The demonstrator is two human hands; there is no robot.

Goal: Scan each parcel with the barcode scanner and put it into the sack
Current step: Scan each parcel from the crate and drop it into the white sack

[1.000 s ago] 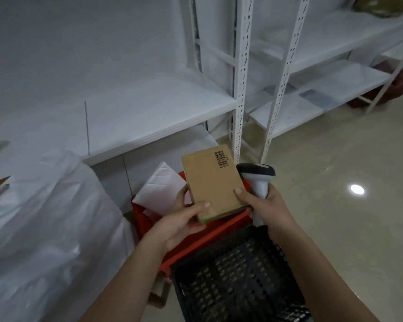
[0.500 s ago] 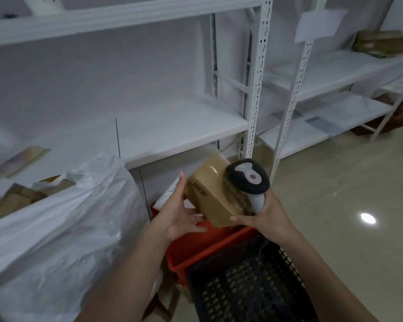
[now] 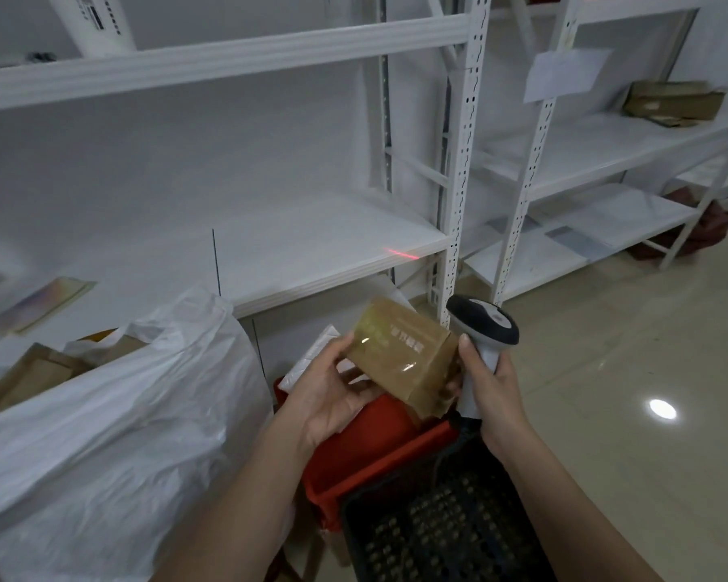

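A brown cardboard parcel wrapped in shiny tape is held in front of me, tilted. My left hand grips its left end from below. My right hand holds the handle of a white and black barcode scanner, with its forefinger touching the parcel's right end. The scanner's red line falls on the white shelf board behind, not on the parcel. A large white sack stands open at the left with brown parcels inside.
A red crate below my hands holds white parcels. A black perforated crate sits in front of it. White metal racks fill the back; one cardboard box lies on a right shelf. Tiled floor spreads right.
The parcel has been turned, so its barcode face no longer shows. The scanner has moved from in front of the parcel to its right side. My view has risen.
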